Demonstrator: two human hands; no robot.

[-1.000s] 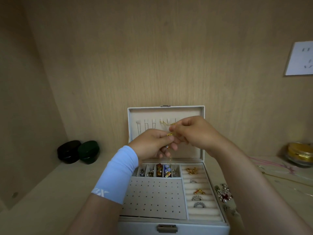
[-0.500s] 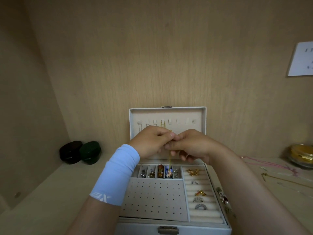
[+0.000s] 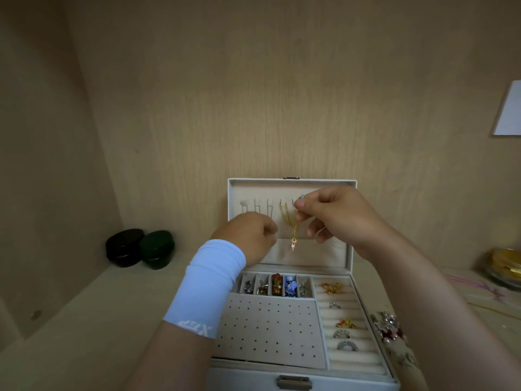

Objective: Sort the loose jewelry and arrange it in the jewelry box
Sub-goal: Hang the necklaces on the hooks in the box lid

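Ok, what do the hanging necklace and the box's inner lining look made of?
Necklace: gold-toned metal chain, thin and glinting, with a small pale pendant; real gold or plating can't be told. Lining: beige velvet-like fabric, matte with no glare.

left: black case (image 3: 125,247) beside green case (image 3: 157,249) | right: white wall plate (image 3: 509,108)

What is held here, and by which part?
Right hand pinches the gold necklace by its upper chain, pendant hanging. Left hand curled, nothing visible in it.
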